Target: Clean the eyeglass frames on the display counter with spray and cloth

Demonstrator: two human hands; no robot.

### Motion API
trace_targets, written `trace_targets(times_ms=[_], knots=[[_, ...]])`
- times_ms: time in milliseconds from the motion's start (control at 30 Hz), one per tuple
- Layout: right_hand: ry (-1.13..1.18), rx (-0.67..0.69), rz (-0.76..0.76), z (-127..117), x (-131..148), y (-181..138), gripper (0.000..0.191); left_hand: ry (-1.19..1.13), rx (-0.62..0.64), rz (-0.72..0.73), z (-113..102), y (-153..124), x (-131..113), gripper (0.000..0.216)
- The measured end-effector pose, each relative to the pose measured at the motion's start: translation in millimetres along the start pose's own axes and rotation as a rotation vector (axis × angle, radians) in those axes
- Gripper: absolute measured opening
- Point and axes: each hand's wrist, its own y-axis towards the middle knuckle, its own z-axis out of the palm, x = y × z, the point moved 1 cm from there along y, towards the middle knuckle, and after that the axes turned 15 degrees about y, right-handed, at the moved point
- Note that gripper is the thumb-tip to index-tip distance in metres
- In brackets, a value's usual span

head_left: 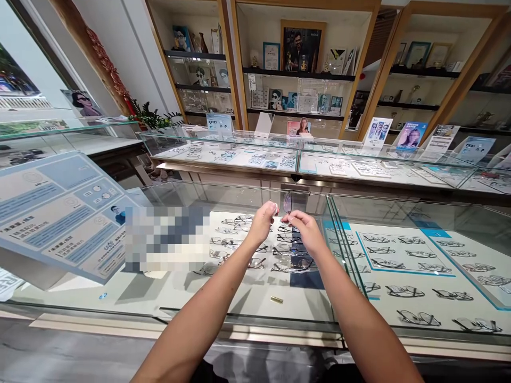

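Observation:
Above the glass counter, my right hand pinches a pair of eyeglasses at its lower edge. One dark-rimmed lens stands upright over the fingertips; the rest of the frame is hard to make out. Just to the left, my left hand is closed, its thumb against the curled fingers. A small whitish bit shows at its fingertips, too small to name. A narrow gap separates the two hands. Below them, rows of eyeglasses lie inside the display case, seen through its glass top.
A large blue-and-white printed board stands tilted on the counter at left, beside a blurred-out patch. A small gold-coloured piece lies near the front. More eyeglasses fill the case at right. Behind runs another glass counter with upright cards.

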Motion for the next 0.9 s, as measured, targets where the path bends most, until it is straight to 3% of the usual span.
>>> trace_targets(times_ms=[500, 667, 900], knots=[[-0.002, 0.056, 0.046, 5, 3, -2, 0.027, 0.049, 0.059, -0.002, 1, -4, -6, 0.058], [0.113, -0.05, 0.039, -3, -3, 2, 0.021, 0.123, 0.064, -0.001, 0, -3, -2, 0.054], [0.311, -0.215, 0.06, -9, -3, 7, 0.026, 0.369, 0.185, 0.16, 4, -10, -8, 0.047]])
